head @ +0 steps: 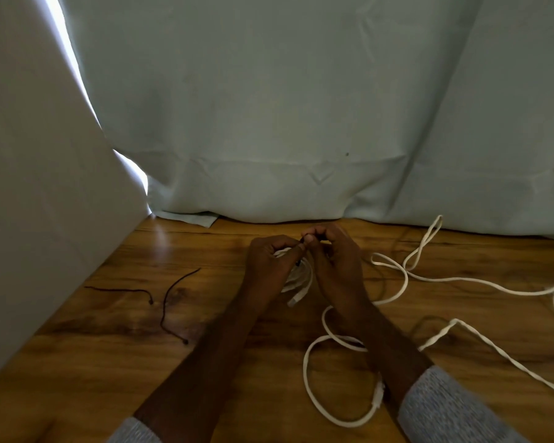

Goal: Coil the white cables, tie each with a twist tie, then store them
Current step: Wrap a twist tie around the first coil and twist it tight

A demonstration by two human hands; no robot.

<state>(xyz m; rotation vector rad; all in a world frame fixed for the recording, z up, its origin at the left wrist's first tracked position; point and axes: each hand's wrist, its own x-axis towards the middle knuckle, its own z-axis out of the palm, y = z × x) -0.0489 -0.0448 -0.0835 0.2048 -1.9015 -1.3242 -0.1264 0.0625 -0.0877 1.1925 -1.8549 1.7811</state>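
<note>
Left hand [271, 262] and right hand [335, 259] pinch a dark twist tie [301, 242] over a coiled white cable [298, 282]; loose cables [461, 279] sprawl right.

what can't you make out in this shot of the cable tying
Head view only:
- Coiled white cable bundle: mostly hidden behind the left hand and right hand.
- Thin dark twist tie: too small to tell whether it is knotted.
- Loose white cable: cut off by the right edge, length unknown.
</note>
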